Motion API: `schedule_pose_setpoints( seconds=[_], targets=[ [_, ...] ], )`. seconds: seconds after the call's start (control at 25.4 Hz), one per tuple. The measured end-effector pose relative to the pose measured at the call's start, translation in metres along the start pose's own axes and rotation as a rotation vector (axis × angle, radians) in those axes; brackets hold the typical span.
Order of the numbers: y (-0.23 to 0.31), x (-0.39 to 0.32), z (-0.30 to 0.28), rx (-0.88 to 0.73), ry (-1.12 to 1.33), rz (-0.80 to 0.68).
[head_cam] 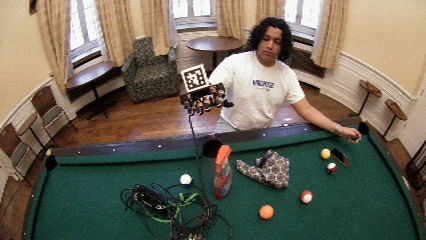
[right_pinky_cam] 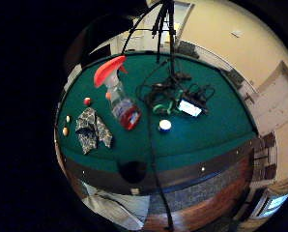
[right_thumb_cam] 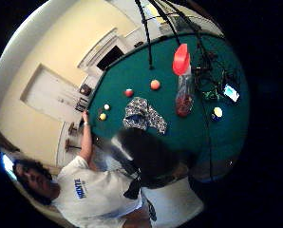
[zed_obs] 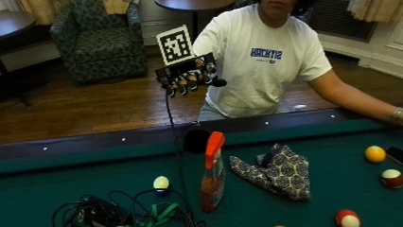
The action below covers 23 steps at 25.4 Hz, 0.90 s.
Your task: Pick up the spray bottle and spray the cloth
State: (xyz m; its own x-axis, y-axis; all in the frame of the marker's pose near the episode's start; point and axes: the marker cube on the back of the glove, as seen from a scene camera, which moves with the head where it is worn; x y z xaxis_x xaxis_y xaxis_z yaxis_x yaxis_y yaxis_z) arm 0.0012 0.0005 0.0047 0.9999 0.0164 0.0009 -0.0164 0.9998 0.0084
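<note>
Hidden or unclear: the label on the spray bottle [zed_obs: 213, 177] could not be read; the cable heap [head_cam: 174, 207] ran out of the outside view's lower edge; a dark flat object [head_cam: 341, 157] beside the yellow ball was too small to name.
Right hand [zed_obs: 189, 75]: raised in the air over the near rail, well apart from everything on the tabletop [head_cam: 100, 200].
Grip: fingers hung loosely curled, holding nothing.
Left hand [head_cam: 351, 136]: bare, resting on the rail at the far corner.
Spray bottle: one, upright on the green felt, orange trigger head, clear body with reddish liquid low down; untouched.
Cloth [zed_obs: 277, 171]: one, patterned, crumpled, lying just beside the bottle, apart from it.
Balls, wide outside view: five counted. One white-and-yellow ball [head_cam: 186, 179] near the bottle on the cable side; one yellow [head_cam: 325, 153]; one red-striped [head_cam: 331, 168]; one red-and-white [head_cam: 306, 196]; one orange [head_cam: 266, 212].
Pocket [zed_obs: 196, 140]: one in the rail behind the bottle.
Lit screen [right_pinky_cam: 190, 108]: one, lying among the cables; what it showed could not be made out.
</note>
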Motion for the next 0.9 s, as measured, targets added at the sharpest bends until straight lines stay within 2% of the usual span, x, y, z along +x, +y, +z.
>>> schedule_pose_setpoints(
  seconds=[0.28, 0.63, 0.9],
  targets=[
    [0.003, 0.009, 0.024, 0.039, -0.016, 0.108],
    [0.021, 0.029, 0.056, -0.019, -0.048, 0.128],
    [0.02, 0.032, 0.081, -0.008, -0.167, 0.176]
  ],
)
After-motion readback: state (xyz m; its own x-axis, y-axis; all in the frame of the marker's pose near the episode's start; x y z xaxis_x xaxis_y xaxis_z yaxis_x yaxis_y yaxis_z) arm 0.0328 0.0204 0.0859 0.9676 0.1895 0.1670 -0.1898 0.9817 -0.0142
